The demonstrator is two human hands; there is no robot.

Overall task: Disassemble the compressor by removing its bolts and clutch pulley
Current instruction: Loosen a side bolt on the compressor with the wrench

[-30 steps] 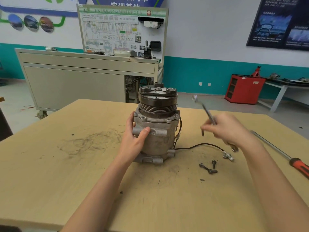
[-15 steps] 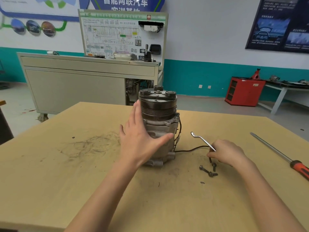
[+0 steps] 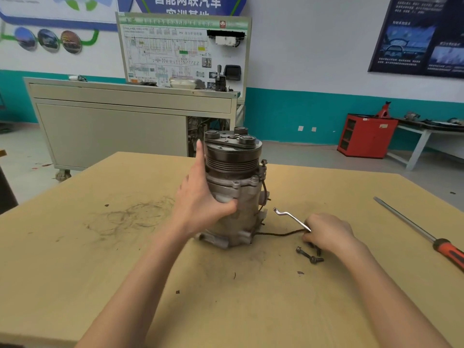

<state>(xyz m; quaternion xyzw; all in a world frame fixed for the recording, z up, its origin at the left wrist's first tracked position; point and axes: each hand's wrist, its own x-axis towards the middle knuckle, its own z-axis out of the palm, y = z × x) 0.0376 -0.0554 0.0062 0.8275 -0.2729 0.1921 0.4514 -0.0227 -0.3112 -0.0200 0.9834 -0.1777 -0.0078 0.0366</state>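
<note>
Mid-frame on the table (image 3: 100,272), the compressor (image 3: 233,194) is braced upright by the left hand (image 3: 200,207), fingers (image 3: 199,159) straight, thumb pressed on its casing (image 3: 241,219), while a wrench (image 3: 288,217) is gripped in the curled right hand (image 3: 326,232) beside loose bolts (image 3: 310,256); looks heavy, maybe greasy, so it's best held low round the casing.

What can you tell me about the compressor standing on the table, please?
The compressor stands upright near the middle of the wooden table. Its body looks like dull grey cast metal, with bolt lugs at the base and the upper flange. The dark, grooved clutch pulley sits on top, under a plate with three round bosses. A black wire runs from its right side toward the right hand, which holds a wrench. The left hand rests on its left side, fingers straight, thumb across the body.
</note>
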